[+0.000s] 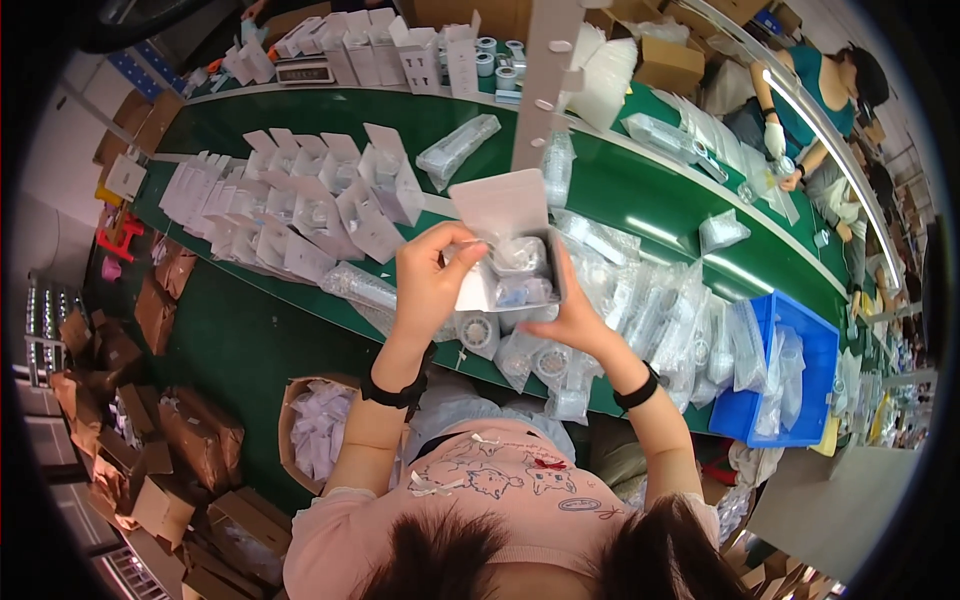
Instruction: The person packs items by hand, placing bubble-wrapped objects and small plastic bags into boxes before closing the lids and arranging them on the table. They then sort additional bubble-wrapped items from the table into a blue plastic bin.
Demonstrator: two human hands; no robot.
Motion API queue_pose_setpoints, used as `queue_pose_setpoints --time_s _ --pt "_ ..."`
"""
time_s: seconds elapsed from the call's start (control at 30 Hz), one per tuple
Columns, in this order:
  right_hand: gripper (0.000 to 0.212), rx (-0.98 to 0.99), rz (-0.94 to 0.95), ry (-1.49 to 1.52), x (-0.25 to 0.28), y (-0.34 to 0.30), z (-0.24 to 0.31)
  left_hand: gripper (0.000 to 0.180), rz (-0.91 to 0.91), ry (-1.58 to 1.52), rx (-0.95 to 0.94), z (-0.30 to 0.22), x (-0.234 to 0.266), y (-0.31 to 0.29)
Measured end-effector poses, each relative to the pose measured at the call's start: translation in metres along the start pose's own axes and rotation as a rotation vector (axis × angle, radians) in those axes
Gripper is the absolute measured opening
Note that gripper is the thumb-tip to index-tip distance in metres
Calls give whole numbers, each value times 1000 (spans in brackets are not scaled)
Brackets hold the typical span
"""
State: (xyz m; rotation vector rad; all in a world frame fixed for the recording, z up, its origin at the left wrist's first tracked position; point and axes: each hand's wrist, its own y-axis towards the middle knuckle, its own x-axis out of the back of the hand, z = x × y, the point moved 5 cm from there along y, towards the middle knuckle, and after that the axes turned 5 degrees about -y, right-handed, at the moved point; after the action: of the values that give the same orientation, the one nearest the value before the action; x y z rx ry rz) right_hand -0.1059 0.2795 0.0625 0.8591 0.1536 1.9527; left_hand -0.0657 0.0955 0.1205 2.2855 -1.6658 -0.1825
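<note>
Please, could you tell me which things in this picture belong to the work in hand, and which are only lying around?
Belong, it seems:
- open white box, between left hand and right hand
- bagged pieces inside it
- other open white boxes
- bubble-wrapped pieces

Probably just lying about:
- brown cartons on the floor
- carton of whitish scraps

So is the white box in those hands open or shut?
Open: the white box has its lid standing up, and plastic-wrapped things show inside.
</note>
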Motion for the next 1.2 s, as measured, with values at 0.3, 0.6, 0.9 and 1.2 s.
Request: queue_pose_setpoints --time_s 0.3,0.6,0.9,1.2 --pt "96 -195 -165 36 -104 90 -13 30 -339 -453 110 53 82 -19" --pt "92 -297 -194 75 -203 119 -137 15 86 -342 535 137 107 -89" --pt "17 -431 414 -357 -92 100 -68 14 259 -212 592 153 125 -55" --pt "58 94 405 -1128 -35 192 -187 23 481 -40 605 168 76 -44"
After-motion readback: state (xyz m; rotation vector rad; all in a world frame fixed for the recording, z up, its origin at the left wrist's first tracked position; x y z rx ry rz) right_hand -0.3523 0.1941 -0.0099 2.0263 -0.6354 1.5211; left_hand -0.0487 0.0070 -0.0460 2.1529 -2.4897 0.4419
